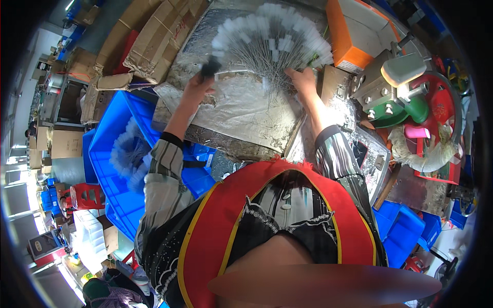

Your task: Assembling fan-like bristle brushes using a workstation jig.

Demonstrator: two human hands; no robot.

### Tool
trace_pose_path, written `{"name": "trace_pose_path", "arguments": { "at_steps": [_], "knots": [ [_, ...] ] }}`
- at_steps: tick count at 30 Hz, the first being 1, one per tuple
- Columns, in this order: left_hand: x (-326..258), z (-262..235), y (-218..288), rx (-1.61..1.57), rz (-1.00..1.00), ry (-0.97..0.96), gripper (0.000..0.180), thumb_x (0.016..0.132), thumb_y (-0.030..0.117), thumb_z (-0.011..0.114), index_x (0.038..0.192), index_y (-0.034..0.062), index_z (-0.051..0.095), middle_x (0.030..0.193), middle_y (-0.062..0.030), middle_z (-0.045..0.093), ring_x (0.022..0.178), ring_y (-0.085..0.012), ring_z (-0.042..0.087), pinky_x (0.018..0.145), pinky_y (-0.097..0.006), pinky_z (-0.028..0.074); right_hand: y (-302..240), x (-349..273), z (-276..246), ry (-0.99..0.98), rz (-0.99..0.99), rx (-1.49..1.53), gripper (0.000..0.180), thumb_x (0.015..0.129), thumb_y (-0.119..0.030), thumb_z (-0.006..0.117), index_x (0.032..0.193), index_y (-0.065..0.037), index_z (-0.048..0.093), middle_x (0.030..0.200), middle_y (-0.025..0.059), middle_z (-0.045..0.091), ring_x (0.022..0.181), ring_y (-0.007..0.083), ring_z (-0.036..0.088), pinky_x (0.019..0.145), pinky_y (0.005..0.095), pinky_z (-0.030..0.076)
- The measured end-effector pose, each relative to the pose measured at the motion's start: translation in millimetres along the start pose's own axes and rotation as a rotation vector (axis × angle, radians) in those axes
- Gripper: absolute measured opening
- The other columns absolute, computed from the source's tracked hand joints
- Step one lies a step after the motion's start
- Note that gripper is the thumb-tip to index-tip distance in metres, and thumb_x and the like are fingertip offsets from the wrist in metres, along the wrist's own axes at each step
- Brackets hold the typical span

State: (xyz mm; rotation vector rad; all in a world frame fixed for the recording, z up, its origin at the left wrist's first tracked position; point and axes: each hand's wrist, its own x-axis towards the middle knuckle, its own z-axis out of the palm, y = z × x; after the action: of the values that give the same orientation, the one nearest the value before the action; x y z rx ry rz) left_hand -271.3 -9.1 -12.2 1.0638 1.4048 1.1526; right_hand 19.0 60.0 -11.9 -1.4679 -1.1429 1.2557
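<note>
Landmark: orange box (pixel 345 42), with a pale interior.
Wire-stemmed pieces (pixel 272 42): fanned pile just left of the orange box, white tips outward, bare stems converging toward the person.
Handling: the stems look fine and likely to snag; contact is probably best kept low on the bare wire, with light pressure, sparing the white tips.
Steadiness: a firm rest on the white sheet (pixel 246 110), left of the orange box and nearer the person, would likely help keep the stems aligned.
Right hand (pixel 304 83): at the pile's edge, left of the orange box and nearer the person; thumb and forefinger close together, a pinched stem not discernible; forearm slants inward.
Left hand (pixel 194 93): well left of the orange box; fingers partly curled, thumb apart; a blurred dark object (pixel 210 66) at the fingertips, grip uncertain; forearm slants inward.
</note>
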Motion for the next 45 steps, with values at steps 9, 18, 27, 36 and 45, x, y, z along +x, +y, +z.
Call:
{"name": "trace_pose_path", "arguments": {
  "at_steps": [9, 18, 27, 36, 45],
  "knots": [
    [90, 47, -10, -0.406, -0.146, 0.189, 0.016, 0.083, 0.015, 0.048, 0.089, 0.0002, 0.052, 0.074, -0.0071, 0.053, 0.062, -0.0189, 0.053, 0.056, -0.030, 0.047, 13, 26, 23, 0.009, -0.191, 0.094, 0.027, 0.066, -0.010, 0.065, 0.085, 0.008, 0.059, 0.078, 0.0147, 0.062, 0.066, 0.0199, 0.060, 0.062, 0.0302, 0.045],
    [134, 89, -20, -0.523, -0.188, 0.227, 0.012, 0.080, 0.016, 0.050, 0.087, 0.0070, 0.052, 0.073, -0.0037, 0.052, 0.055, -0.0139, 0.048, 0.044, -0.027, 0.038, 0, 22, 26, 0.094, -0.168, 0.094, 0.031, 0.064, -0.012, 0.066, 0.086, 0.009, 0.059, 0.078, 0.0137, 0.062, 0.064, 0.0190, 0.059, 0.060, 0.0302, 0.046],
    [122, 112, -5, -0.918, -0.243, 0.121, 0.014, 0.087, 0.016, 0.043, 0.090, 0.0051, 0.051, 0.093, -0.0115, 0.054, 0.083, -0.0287, 0.056, 0.068, -0.044, 0.047, -12, 25, 38, -0.074, -0.008, 0.510, 0.031, 0.067, -0.007, 0.065, 0.093, 0.009, 0.057, 0.083, 0.0142, 0.062, 0.069, 0.0197, 0.060, 0.061, 0.0301, 0.046],
    [131, 121, 0, -0.922, -0.279, 0.176, 0.018, 0.089, 0.019, 0.037, 0.098, 0.0057, 0.046, 0.106, -0.0149, 0.053, 0.097, -0.0336, 0.052, 0.082, -0.048, 0.044, -13, 34, 42, -0.051, -0.073, 0.219, 0.030, 0.066, -0.007, 0.065, 0.090, 0.010, 0.058, 0.081, 0.0130, 0.062, 0.068, 0.0194, 0.060, 0.062, 0.0298, 0.046],
    [148, 117, 7, -0.920, -0.357, 0.036, 0.020, 0.090, 0.023, 0.038, 0.098, 0.0078, 0.048, 0.107, -0.0141, 0.053, 0.096, -0.0297, 0.052, 0.087, -0.044, 0.040, -36, 24, 43, -0.164, 0.104, 0.587, 0.029, 0.068, -0.003, 0.063, 0.094, 0.007, 0.056, 0.086, 0.0132, 0.062, 0.069, 0.0197, 0.060, 0.061, 0.0312, 0.048]
  ]
}}
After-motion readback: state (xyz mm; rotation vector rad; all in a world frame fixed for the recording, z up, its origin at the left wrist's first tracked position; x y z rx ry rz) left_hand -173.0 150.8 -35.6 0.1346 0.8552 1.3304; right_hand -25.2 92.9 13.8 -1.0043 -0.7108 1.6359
